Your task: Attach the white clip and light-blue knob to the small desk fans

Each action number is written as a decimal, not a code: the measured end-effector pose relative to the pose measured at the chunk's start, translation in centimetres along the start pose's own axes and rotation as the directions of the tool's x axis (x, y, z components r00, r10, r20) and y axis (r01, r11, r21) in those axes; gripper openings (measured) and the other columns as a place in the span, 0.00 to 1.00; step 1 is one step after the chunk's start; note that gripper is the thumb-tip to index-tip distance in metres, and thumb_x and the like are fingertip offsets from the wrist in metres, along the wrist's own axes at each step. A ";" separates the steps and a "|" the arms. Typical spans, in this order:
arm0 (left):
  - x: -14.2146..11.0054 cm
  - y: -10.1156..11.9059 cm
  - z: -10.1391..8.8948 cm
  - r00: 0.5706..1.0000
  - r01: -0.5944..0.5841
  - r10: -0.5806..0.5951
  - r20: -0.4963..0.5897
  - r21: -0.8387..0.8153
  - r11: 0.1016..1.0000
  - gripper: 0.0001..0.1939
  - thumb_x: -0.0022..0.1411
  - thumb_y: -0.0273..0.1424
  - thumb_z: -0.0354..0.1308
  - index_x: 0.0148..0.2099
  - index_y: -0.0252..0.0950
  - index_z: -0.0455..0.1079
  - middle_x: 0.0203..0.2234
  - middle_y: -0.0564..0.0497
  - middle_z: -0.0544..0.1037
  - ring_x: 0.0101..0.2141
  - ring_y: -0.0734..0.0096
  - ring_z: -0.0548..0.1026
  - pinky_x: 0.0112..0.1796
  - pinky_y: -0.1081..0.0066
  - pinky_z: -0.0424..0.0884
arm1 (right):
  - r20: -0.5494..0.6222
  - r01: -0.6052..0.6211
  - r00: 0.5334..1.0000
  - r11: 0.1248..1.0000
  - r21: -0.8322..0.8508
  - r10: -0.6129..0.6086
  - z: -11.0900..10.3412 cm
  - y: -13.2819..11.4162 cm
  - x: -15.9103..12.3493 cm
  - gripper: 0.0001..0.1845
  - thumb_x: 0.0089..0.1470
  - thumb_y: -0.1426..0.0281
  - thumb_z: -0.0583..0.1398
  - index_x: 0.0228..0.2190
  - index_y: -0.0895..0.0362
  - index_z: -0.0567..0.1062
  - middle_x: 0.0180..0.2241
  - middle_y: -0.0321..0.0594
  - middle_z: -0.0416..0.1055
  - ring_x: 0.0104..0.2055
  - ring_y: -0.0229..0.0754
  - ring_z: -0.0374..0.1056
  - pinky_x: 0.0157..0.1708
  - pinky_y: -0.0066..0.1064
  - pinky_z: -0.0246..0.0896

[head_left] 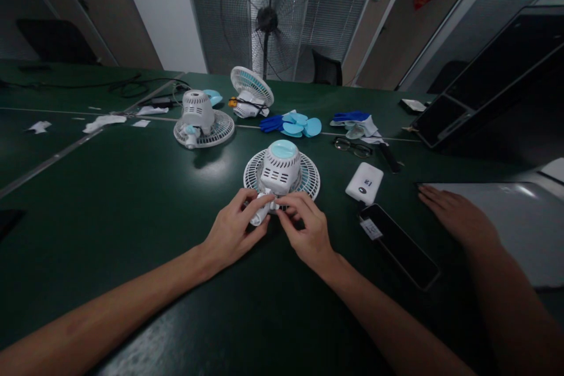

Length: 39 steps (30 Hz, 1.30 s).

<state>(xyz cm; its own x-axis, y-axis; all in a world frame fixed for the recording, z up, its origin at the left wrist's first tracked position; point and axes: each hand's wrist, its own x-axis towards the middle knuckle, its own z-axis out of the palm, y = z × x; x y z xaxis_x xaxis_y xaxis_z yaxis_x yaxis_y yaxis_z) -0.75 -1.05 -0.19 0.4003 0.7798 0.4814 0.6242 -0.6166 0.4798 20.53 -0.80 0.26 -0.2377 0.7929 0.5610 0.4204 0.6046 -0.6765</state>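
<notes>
A small white fan (278,175) with a light-blue cap lies grille-down on the dark green table in front of me. From its near side sticks out a white joint piece (259,215). My left hand (231,228) is closed around that piece, thumb and fingers on either side. Close beside it, my right hand (308,234) pinches at the piece's right end, fingertips together. Whatever small part lies between those right fingertips is too small to make out.
Another white fan (197,111) lies at the back left, with a third fan (252,91) behind. Light-blue blades (302,125), gloves (355,123), glasses (352,147), a power bank (365,182) and a phone (400,247) lie around. At right, another person's hand (458,214) rests on a whitish panel (524,229).
</notes>
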 end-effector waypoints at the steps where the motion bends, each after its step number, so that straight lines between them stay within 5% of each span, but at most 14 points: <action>1: 0.0 0.0 0.0 1.000 0.004 -0.004 -0.001 -0.003 1.000 0.23 0.72 0.31 0.56 0.67 0.44 0.64 0.51 0.44 0.68 0.48 0.58 0.74 0.48 0.58 0.78 | -0.001 -0.005 1.000 1.000 -0.008 0.005 0.0 0.0 0.0 0.10 0.66 0.74 0.60 0.46 0.51 0.76 0.46 0.40 0.72 0.39 0.39 0.73 0.35 0.31 0.73; 12: 0.4 -0.3 -0.2 0.998 -0.066 0.067 -0.021 0.060 0.996 0.22 0.70 0.31 0.58 0.64 0.43 0.65 0.49 0.45 0.70 0.45 0.60 0.75 0.43 0.60 0.78 | -0.008 -0.019 1.000 1.000 0.004 0.019 -0.1 -0.1 0.0 0.09 0.66 0.73 0.60 0.46 0.51 0.76 0.46 0.41 0.72 0.36 0.39 0.73 0.31 0.31 0.74; 24: 3.1 -2.7 -1.1 0.929 -0.371 0.351 0.121 0.343 0.863 0.19 0.72 0.37 0.58 0.61 0.37 0.68 0.42 0.44 0.78 0.40 0.58 0.76 0.41 0.61 0.74 | -0.032 -0.071 0.997 0.997 0.030 0.072 -0.3 0.2 0.3 0.09 0.65 0.72 0.62 0.47 0.50 0.78 0.47 0.40 0.71 0.37 0.38 0.73 0.32 0.29 0.74; 29: 2.9 -3.5 -0.1 0.921 -0.380 0.387 0.040 0.301 0.874 0.19 0.72 0.36 0.58 0.61 0.37 0.68 0.39 0.45 0.76 0.38 0.60 0.76 0.39 0.62 0.74 | -0.035 -0.097 0.995 0.994 0.041 0.099 -0.4 0.4 0.4 0.03 0.64 0.68 0.64 0.40 0.52 0.79 0.43 0.40 0.72 0.38 0.39 0.73 0.32 0.30 0.73; 34: 2.7 -3.6 0.1 0.913 -0.396 0.406 0.033 0.305 0.866 0.20 0.72 0.35 0.59 0.63 0.39 0.67 0.39 0.46 0.75 0.37 0.62 0.76 0.37 0.63 0.75 | -0.023 -0.070 0.997 0.997 0.015 0.070 -0.3 0.1 0.5 0.08 0.67 0.68 0.60 0.34 0.54 0.78 0.41 0.41 0.72 0.38 0.40 0.73 0.31 0.30 0.72; 39: 3.0 -3.4 -0.2 0.924 -0.366 0.381 -0.011 0.255 0.895 0.19 0.70 0.36 0.60 0.60 0.38 0.69 0.38 0.47 0.74 0.36 0.64 0.75 0.36 0.66 0.75 | 0.016 -0.016 1.000 1.000 0.020 0.016 -0.7 0.1 0.4 0.11 0.65 0.74 0.60 0.47 0.53 0.76 0.48 0.43 0.70 0.36 0.37 0.72 0.31 0.29 0.73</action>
<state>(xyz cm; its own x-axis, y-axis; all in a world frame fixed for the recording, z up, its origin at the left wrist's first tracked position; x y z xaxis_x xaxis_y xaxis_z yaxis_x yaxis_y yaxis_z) -1.82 3.32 -0.25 0.6006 0.4844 0.6361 0.5834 -0.8095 0.0657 21.04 -0.48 0.76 -0.2447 0.8034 0.5428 0.4064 0.5933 -0.6949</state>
